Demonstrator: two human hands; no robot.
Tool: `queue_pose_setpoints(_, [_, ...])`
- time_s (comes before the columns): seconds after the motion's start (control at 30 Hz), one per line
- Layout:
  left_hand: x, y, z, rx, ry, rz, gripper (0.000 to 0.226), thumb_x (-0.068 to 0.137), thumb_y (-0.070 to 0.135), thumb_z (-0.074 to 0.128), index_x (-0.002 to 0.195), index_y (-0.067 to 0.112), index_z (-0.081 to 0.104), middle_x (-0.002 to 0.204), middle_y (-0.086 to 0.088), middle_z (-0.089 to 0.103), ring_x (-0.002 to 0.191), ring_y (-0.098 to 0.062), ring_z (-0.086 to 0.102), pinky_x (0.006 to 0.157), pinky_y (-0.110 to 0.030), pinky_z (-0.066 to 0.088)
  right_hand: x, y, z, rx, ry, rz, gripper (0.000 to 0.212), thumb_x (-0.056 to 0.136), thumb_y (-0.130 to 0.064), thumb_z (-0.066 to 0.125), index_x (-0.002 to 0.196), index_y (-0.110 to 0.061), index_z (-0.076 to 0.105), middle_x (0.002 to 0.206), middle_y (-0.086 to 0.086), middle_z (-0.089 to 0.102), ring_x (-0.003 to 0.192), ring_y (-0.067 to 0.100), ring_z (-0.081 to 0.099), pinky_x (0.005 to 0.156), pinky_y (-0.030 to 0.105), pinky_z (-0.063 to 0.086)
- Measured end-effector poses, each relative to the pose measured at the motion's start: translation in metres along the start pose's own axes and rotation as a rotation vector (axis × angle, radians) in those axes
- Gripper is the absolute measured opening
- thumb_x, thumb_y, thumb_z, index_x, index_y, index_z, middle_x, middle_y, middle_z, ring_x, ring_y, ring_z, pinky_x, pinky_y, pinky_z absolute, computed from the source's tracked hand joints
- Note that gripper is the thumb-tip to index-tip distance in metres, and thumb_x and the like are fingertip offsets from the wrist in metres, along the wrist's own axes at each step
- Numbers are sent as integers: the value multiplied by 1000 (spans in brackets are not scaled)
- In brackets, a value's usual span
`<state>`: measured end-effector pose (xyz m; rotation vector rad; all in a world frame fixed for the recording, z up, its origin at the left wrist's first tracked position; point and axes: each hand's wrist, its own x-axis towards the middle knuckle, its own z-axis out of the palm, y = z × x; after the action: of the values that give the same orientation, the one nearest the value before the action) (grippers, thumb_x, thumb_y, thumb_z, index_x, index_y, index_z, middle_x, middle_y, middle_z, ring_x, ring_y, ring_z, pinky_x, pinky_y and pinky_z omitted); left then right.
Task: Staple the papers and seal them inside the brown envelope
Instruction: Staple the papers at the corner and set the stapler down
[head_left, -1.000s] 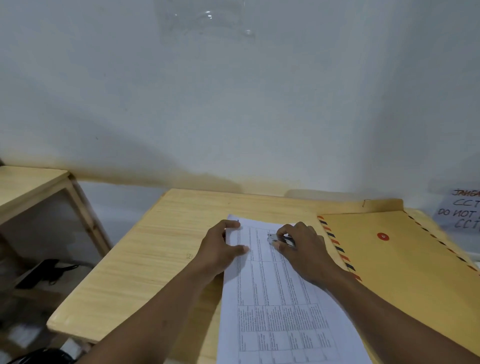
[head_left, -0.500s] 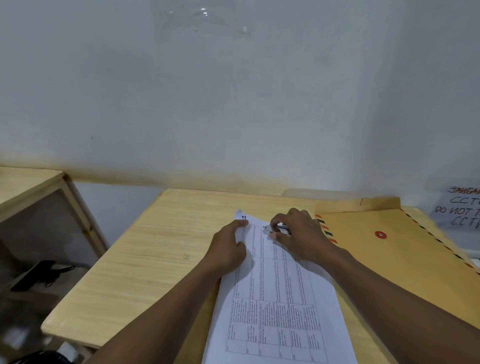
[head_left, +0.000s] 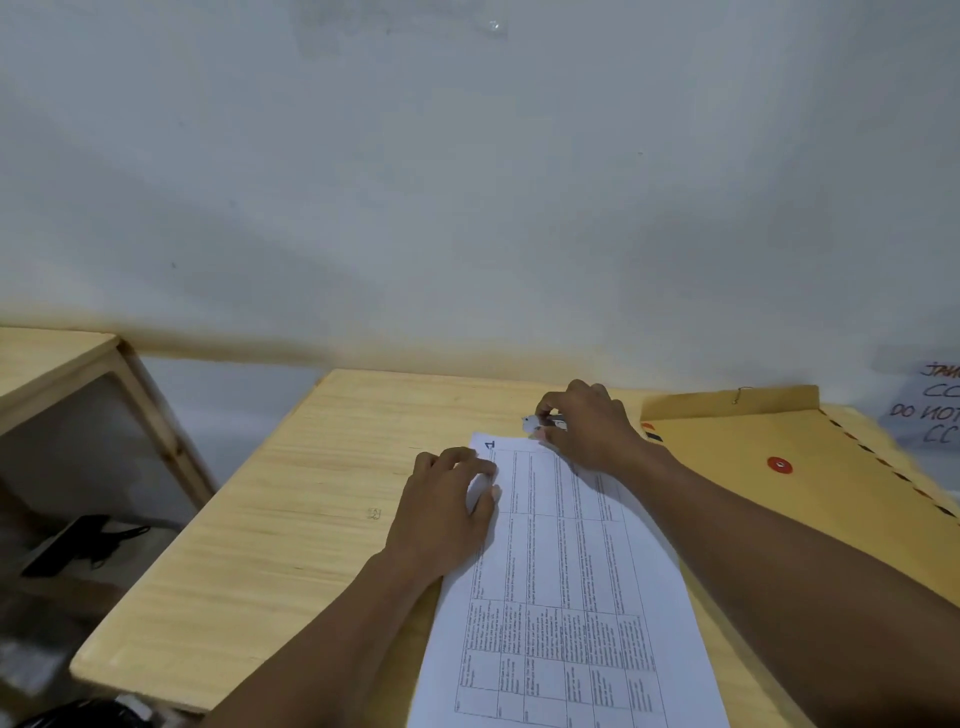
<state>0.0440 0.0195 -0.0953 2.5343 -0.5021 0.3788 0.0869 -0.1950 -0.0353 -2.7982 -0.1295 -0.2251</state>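
Two hands: we are working both over the papers (head_left: 566, 587) on the wooden bench (head_left: 270, 519).
Left hand (head_left: 447, 514): we are pressing it flat on the left edge of the papers near their far corner, fingers (head_left: 470, 457) lying loosely together and holding nothing.
Right hand (head_left: 587, 431): we are holding it at the far edge of the papers, fingers curled and pinching a small silver stapler (head_left: 535, 423).
Stapler: only its pale tip is showing past the fingers, just beyond the papers' far edge.
Papers: printed with tables, they are lying lengthwise from the near edge toward the far side.
Brown envelope (head_left: 789, 499): it is lying flat on the bench right of the papers, flap open toward the wall, red button (head_left: 779, 464) facing up.
Note (head_left: 930, 410): it is hanging on the wall at far right, partly cut off.
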Motion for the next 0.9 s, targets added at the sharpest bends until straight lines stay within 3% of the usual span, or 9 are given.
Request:
queue_pose_setpoints(0.27, [3,-2,1,-43,-25,-20,29,93,40,55,121,36,64,132,15,55,110,-15,39,91,-33,45,3,2,13,-8,13,29,22,92,-36,64,111,-25,68,113,7,54,117,32,44,83,36,30])
queue_pose_setpoints(0.57, [-1,-4,0,-50,-25,-33,30,93,39,54,121,37,64,134,14,53,112,-15,39,92,-29,42,10,3,20,45,-29,70,24,94,-32,61,117,-26,68,110,5,51,117,31,44,87,37,38])
queue_pose_setpoints(0.73, [2,-2,-3,-104,-43,-76,26,94,35,58,119,37,65,132,17,54,116,-14,40,90,-24,33,-2,5,16,41,-3,86,43,98,-37,52,140,-28,52,136,6,50,130,29,39,99,42,36])
queue_pose_setpoints(0.9, [10,13,-16,-179,20,-149,25,92,28,65,117,30,68,125,10,55,118,-20,44,85,-27,36,-39,30,-30,16,26,155,40,96,-41,55,135,-29,52,136,5,47,132,28,38,103,42,33])
